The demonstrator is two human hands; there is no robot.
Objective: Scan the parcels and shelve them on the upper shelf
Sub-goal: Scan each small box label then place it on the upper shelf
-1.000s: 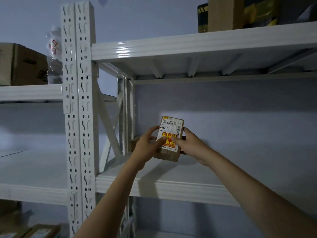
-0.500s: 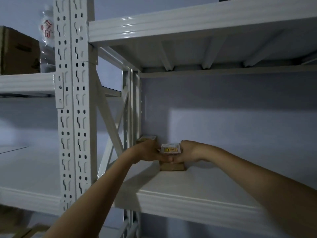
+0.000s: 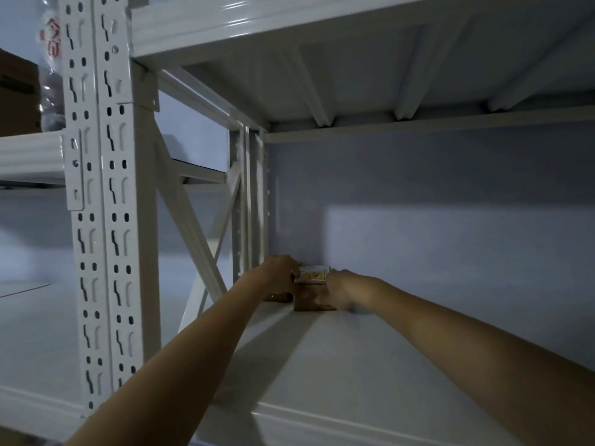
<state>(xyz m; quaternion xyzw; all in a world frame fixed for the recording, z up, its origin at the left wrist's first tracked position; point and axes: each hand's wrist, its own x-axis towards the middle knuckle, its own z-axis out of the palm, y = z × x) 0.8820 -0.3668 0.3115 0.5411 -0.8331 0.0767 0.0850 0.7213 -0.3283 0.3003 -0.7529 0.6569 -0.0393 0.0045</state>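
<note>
Parcel (image 3: 311, 292) on shelf (image 3: 370, 365) — fingers of both hands (image 3: 336, 289) curled around it.

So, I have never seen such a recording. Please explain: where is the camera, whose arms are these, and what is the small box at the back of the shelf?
The camera sits on a person's head and looks forward, so the two bare arms are the person's own. There is no machine here. The left hand and the right hand both hold a small brown parcel with a white and yellow label on top. It rests on the white shelf, far back near the grey wall. Another brown parcel lies just left of it, mostly hidden by the left hand. At far left, a plastic bottle stands on a neighbouring shelf.
</note>
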